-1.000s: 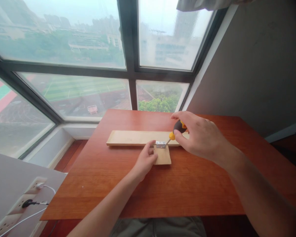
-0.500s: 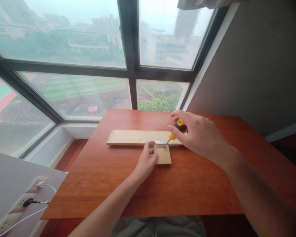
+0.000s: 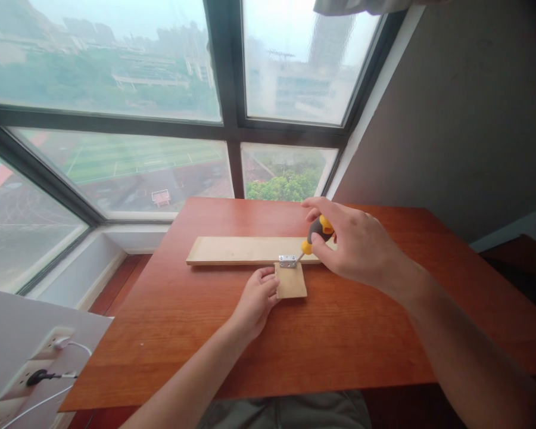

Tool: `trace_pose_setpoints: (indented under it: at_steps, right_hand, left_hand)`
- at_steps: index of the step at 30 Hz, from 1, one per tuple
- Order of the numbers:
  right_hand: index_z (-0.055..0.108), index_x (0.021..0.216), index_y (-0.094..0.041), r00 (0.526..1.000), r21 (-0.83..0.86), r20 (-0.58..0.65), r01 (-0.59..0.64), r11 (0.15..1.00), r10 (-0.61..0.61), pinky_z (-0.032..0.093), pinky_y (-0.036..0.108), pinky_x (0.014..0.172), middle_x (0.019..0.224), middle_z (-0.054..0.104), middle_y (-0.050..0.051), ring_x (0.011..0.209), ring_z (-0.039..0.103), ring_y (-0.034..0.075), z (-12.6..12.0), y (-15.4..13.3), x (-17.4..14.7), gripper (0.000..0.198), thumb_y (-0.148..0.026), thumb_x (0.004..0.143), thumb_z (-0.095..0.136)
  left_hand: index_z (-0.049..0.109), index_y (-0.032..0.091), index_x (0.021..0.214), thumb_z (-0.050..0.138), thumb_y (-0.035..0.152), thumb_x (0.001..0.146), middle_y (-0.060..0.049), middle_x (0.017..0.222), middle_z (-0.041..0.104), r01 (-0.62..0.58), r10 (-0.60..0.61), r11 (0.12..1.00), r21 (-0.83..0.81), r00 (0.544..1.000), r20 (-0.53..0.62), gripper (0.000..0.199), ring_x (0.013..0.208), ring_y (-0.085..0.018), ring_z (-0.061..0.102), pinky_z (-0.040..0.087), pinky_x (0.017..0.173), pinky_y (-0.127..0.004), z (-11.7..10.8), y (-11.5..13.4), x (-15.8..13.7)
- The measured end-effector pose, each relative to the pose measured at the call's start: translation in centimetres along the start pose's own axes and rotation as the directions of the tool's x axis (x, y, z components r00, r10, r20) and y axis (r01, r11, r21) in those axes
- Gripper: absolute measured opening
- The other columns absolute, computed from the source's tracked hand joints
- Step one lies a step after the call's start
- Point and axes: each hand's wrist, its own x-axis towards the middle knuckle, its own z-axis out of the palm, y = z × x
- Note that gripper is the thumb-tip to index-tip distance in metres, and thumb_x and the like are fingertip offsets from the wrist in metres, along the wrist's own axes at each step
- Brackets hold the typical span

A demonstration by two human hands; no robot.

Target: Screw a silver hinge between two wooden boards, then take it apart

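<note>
A small square wooden board (image 3: 291, 283) lies against the front edge of a long pale plank (image 3: 236, 249). Across their joint sits a silver metal hinge (image 3: 287, 261). My left hand (image 3: 256, 298) grips the small board by its left edge, fingers closed on it. My right hand (image 3: 351, 241) is wrapped round the yellow and black handle of a screwdriver (image 3: 317, 232). The screwdriver is tilted, its shaft running down to the right end of the hinge. Whether the tip sits in a screw is too small to tell. My right hand covers the plank's right end.
The wooden table (image 3: 183, 333) is reddish brown, its near edge close to my lap. Wall sockets (image 3: 36, 375) with plugs and white cables are low at the left. Large windows (image 3: 152, 158) stand behind the table, and a grey wall (image 3: 455, 119) rises at the right.
The view has shifted slightly. My left hand has slid down a little along the small board's left edge, away from the hinge. The right hand's fingers have shifted on the screwdriver handle.
</note>
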Motion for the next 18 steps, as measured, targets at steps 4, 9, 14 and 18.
trace_pose_setpoints:
  at_steps: [4, 9, 14, 18]
  right_hand:
    - [0.061, 0.117, -0.027, 0.999, -0.008, -0.007, -0.035, 0.999, 0.035, 0.044, 0.032, 0.069, 0.103, 0.073, 0.000, 0.084, 0.067, 0.021, -0.01, -0.05, 0.25, 0.032, -0.040, 0.089, 0.051]
    - [0.059, 0.120, -0.026, 1.000, 0.037, 0.011, -0.005, 0.999, 0.005, 0.046, 0.032, 0.074, 0.106, 0.072, 0.001, 0.085, 0.066, 0.020, 0.01, 0.27, 0.28, 0.037, -0.026, 0.084, 0.053]
    - [0.054, 0.126, -0.026, 0.998, 0.135, 0.045, 0.040, 0.990, -0.046, 0.048, 0.031, 0.076, 0.115, 0.068, 0.003, 0.093, 0.065, 0.020, -0.33, 0.56, -0.10, 0.047, -0.023, 0.079, 0.057]
    - [0.059, 0.119, -0.025, 0.998, 0.108, 0.036, -0.048, 0.993, 0.044, 0.047, 0.030, 0.069, 0.108, 0.070, 0.003, 0.087, 0.066, 0.021, -0.25, 0.54, -0.11, 0.035, -0.036, 0.086, 0.057]
  left_hand:
    - [0.059, 0.014, 0.105, 0.070, 0.015, 0.072, -0.013, 0.107, 0.069, -0.009, 0.008, 1.000, 0.012, 0.997, 0.076, 0.036, 0.094, -0.021, 0.067, 0.053, 0.078, -0.029, 0.25, 0.12, 0.04]
    - [0.060, 0.015, 0.109, 0.072, 0.013, 0.068, -0.012, 0.105, 0.071, -0.009, 0.007, 1.000, 0.017, 0.995, 0.099, 0.042, 0.091, -0.020, 0.068, 0.053, 0.076, -0.026, 0.33, 0.06, 0.19]
    - [0.060, 0.015, 0.107, 0.068, 0.008, 0.066, -0.011, 0.105, 0.071, -0.005, 0.002, 1.000, 0.027, 0.995, 0.098, 0.042, 0.090, -0.019, 0.068, 0.052, 0.073, -0.024, 0.29, 0.03, 0.38]
    - [0.059, 0.015, 0.111, 0.067, 0.008, 0.067, -0.011, 0.107, 0.071, -0.013, 0.011, 1.000, 0.015, 0.992, 0.123, 0.046, 0.092, -0.019, 0.068, 0.052, 0.077, -0.025, 0.39, 0.12, 0.22]
